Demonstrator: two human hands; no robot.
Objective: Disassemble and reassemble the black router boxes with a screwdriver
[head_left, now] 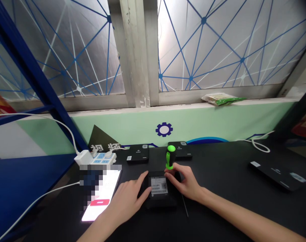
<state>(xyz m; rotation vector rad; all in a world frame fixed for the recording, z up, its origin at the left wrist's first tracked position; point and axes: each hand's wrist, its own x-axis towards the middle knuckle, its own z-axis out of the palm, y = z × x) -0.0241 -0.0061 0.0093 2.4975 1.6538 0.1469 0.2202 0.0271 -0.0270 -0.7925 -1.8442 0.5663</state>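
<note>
The plastic-handled screwdriver (170, 157) pairs bright green with black. The flat black rectangular device (161, 202) bears a white rectangular label (159, 186) with black print. Behind the matte black tabletop (218, 215), the pale green painted wall (132, 124) shows 1 navy gear emblem (164, 129), white-centred. Blue and white lines criss-cross the silvery-grey window panes (226, 50) in a web pattern.

Between our left hand (127, 195) and right hand (187, 181), we see a matt plastic device (161, 203) with a paper label (159, 186); by the right, a smooth plastic screwdriver handle (170, 158); beneath both, matt tabletop (218, 164).
</note>
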